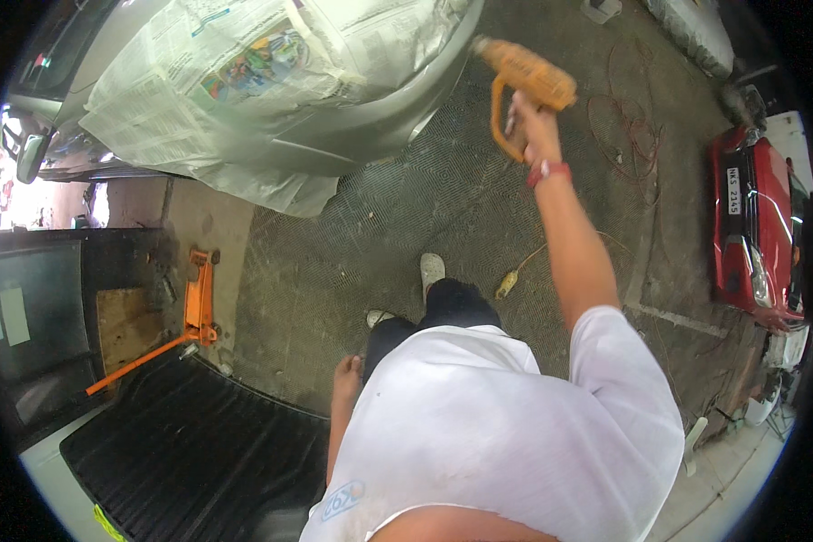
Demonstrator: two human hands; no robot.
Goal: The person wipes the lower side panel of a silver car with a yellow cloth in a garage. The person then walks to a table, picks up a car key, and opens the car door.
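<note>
My right arm reaches up and forward, and my right hand (537, 129) is closed round the handle of an orange heat gun (531, 76). The gun's nozzle points left, toward the rounded edge of a silver car body (438, 99), with a small space between them. Taped newspaper sheets (244, 72) cover much of that body, and a paler sheet hangs off its lower side. Low at my left side hangs my left hand (346, 372), beside my dark shorts. Its fingers are loosely curled and I see nothing in them.
An orange floor jack (199, 303) with a long handle stands left, near a black ribbed truck-bed liner (199, 443). A yellow cord connector (507, 285) lies by my feet. Red hose (637, 135) coils on the floor at right, short of a red car (757, 230).
</note>
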